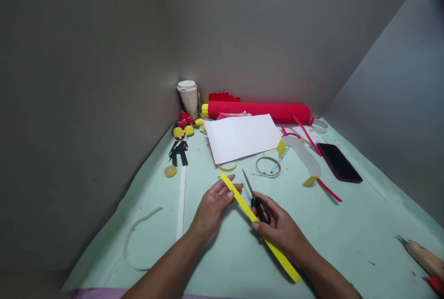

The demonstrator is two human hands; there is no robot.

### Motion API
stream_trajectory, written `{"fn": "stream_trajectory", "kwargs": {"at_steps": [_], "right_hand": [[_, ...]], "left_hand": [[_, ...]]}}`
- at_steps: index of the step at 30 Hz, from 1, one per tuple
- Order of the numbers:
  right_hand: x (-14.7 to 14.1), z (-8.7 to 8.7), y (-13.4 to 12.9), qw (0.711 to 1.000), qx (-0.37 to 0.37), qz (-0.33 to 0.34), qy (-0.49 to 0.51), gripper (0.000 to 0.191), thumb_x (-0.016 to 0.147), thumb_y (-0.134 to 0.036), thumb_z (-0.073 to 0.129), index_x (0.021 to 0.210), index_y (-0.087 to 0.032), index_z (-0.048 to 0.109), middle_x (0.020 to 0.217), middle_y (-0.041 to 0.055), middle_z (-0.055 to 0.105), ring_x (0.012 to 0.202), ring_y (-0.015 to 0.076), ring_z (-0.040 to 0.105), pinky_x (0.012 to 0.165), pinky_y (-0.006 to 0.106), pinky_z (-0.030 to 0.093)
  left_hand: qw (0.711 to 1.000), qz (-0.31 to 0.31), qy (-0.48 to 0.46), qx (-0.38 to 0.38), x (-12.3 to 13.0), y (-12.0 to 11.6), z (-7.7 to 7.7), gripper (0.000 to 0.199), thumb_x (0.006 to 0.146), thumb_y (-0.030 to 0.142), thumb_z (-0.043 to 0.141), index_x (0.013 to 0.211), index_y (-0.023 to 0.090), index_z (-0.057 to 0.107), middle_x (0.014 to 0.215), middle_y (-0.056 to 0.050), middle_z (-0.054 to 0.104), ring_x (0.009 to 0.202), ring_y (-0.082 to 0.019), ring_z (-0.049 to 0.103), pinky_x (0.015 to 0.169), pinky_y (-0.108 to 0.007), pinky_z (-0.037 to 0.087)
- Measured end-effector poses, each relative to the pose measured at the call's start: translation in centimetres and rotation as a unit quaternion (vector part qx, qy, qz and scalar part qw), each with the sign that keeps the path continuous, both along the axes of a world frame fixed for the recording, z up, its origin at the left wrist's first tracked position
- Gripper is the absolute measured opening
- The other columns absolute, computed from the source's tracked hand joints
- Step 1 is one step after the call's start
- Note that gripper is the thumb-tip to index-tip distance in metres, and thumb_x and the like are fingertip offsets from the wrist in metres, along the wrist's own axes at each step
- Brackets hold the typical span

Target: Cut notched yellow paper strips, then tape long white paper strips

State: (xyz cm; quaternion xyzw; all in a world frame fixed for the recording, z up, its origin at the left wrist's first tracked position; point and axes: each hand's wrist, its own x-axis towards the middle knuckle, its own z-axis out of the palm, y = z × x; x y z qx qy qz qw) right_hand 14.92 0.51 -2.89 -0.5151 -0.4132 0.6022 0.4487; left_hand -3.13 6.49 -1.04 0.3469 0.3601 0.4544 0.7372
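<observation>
Yellow, ridged, probably light and easily creased: hold this strip gently by its edges. Lies across left hand and right hand, pinched by both, with scissors also in right.

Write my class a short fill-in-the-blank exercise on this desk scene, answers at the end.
1. The left hand and right hand both hold a strip coloured ____.
2. The right hand also holds black-handled ____.
3. The large roll at the back is mostly ____.
4. The phone lies to the ____ of the white sheet.

Missing words: yellow; scissors; red; right.
</observation>
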Motion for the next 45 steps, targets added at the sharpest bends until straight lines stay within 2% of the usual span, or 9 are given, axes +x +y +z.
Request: {"fn": "stream_trajectory", "kwargs": {"at_steps": [6,11,19,24,27,33,37,45], "right_hand": [[0.2,1.1,-0.1,1.0,-0.025,0.003,0.012,0.067,0.072,-0.026,0.07,0.135,-0.023,0.046,0.101,0.0043,0.061,0.081,0.0184,0.061,0.057,0.028,0.052],[0.2,1.1,0.0,0.999,-0.022,0.007,0.026,0.066,0.073,-0.023,0.068,0.135,-0.022,0.044,0.1,0.0032,0.059,0.076,0.0157,0.059,0.057,0.027,0.051],[0.0,0.2,0.0,1.0,-0.013,0.003,0.004,0.067,0.073,-0.02,0.068,0.135,-0.024,0.043,0.099,0.0021,0.058,0.081,0.0156,0.057,0.059,0.026,0.05],[0.1,0.3,0.0,1.0,-0.01,0.003,0.003,0.066,0.072,-0.021,0.07,0.134,-0.024,0.045,0.1,0.0029,0.058,0.085,0.0174,0.057,0.062,0.027,0.05],[0.6,0.6,0.1,1.0,-0.016,0.011,0.006,0.06,0.077,-0.027,0.068,0.133,-0.025,0.046,0.101,0.0034,0.059,0.086,0.0189,0.058,0.061,0.029,0.052],[1.4,0.2,0.2,0.997,0.047,0.023,0.054,0.046,0.082,-0.023,0.066,0.126,-0.024,0.055,0.098,0.0026,0.063,0.091,0.0177,0.057,0.08,0.03,0.046],[1.4,-0.4,0.2,0.996,0.06,0.019,0.06,0.046,0.082,-0.022,0.066,0.126,-0.023,0.056,0.098,0.0031,0.065,0.096,0.0186,0.057,0.09,0.033,0.042],[1.3,0.3,0.2,0.999,0.024,0.033,0.025,0.061,0.074,-0.02,0.072,0.131,-0.022,0.05,0.102,0.0045,0.064,0.099,0.0198,0.058,0.09,0.035,0.044]], "left_hand": [[0.999,0.029,0.012,-0.01,0.0,0.1,0.2,0.049,0.079,0.027,0.072,0.125,0.016,0.059,0.116,-0.014,0.067,0.113,-0.025,0.058,0.105,-0.04,0.036],[0.999,0.045,-0.003,-0.023,0.2,0.2,0.0,0.042,0.081,0.026,0.07,0.121,0.016,0.062,0.116,-0.014,0.068,0.113,-0.024,0.059,0.101,-0.035,0.04],[0.996,0.054,-0.061,-0.024,0.1,0.3,-0.7,0.036,0.085,0.026,0.062,0.117,0.011,0.064,0.113,-0.016,0.069,0.11,-0.027,0.061,0.099,-0.04,0.042],[0.999,0.044,-0.019,-0.015,0.2,0.2,-0.4,0.043,0.082,0.023,0.068,0.122,0.012,0.06,0.117,-0.015,0.068,0.111,-0.026,0.061,0.103,-0.038,0.039],[0.998,0.06,0.002,-0.021,0.3,0.2,-0.3,0.044,0.081,0.021,0.069,0.123,0.012,0.059,0.116,-0.014,0.069,0.11,-0.024,0.062,0.104,-0.038,0.04],[0.997,0.075,0.001,-0.016,0.4,0.4,-0.5,0.041,0.082,0.02,0.068,0.121,0.013,0.059,0.116,-0.013,0.068,0.104,-0.022,0.064,0.101,-0.038,0.044],[0.997,0.081,0.0,-0.016,0.3,0.4,-0.6,0.038,0.082,0.019,0.068,0.119,0.014,0.06,0.116,-0.012,0.068,0.102,-0.021,0.065,0.099,-0.036,0.046],[0.996,0.083,-0.007,-0.022,0.4,0.5,-0.7,0.035,0.082,0.019,0.068,0.116,0.013,0.062,0.118,-0.013,0.068,0.104,-0.022,0.065,0.096,-0.033,0.047]]}}
